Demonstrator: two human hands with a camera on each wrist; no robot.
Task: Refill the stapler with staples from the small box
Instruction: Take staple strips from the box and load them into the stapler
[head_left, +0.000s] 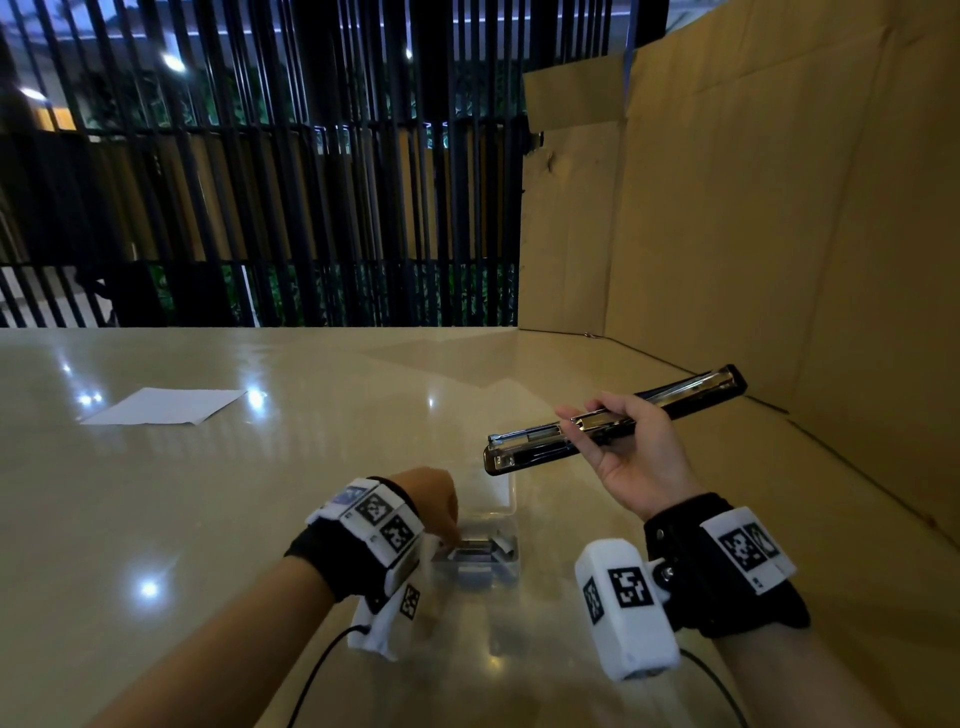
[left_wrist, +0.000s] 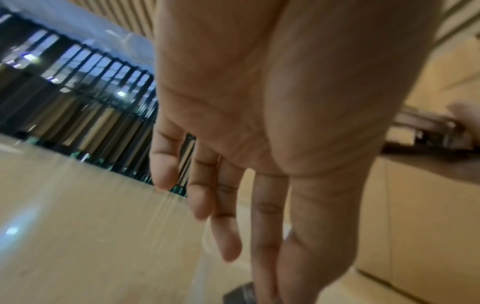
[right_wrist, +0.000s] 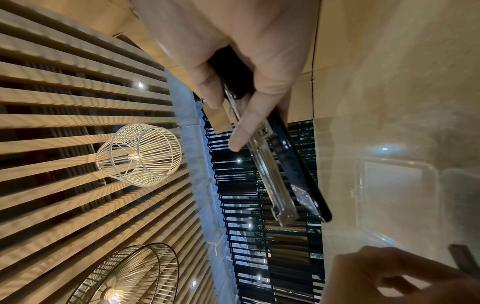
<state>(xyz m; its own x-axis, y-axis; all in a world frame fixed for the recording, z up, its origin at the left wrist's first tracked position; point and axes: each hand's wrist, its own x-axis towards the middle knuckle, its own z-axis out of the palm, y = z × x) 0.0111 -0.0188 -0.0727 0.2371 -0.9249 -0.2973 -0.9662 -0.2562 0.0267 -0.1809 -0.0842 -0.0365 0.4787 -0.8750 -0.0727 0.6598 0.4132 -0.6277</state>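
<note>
Glossy beige stone forms the table (head_left: 218, 499), which reflects several ceiling lights. At far left on it lies a white sheet of paper (head_left: 163, 406), flat and well apart from everything else.

Nearer centre, the left hand (head_left: 427, 498) reaches down into a small clear plastic box (head_left: 480, 551) that stands open on the table, its lid (head_left: 491, 491) folded back on the far side. Inside the box lie grey strips of staples (head_left: 475, 555). In the left wrist view the forefinger (left_wrist: 265, 236) and thumb (left_wrist: 314, 236) come together at a dark grey strip (left_wrist: 240, 295) at the bottom edge, pinching it, while the other fingers hang loosely extended. Whether the strip has left the box cannot be told.

To the right, the right hand (head_left: 631, 457) holds a long black stapler (head_left: 615, 420) in the air above and beyond the box, palm toward the camera, fingers and thumb curled round its middle. The stapler is swung fully open into one long line; the bare metal staple channel (right_wrist: 270, 174) faces up and no staples are discernible in it. Its near end hangs over the box lid without touching.

At far right a large sheet of brown cardboard (head_left: 779, 208) stands upright along the table edge. Black vertical railings (head_left: 311, 182) close the background.
</note>
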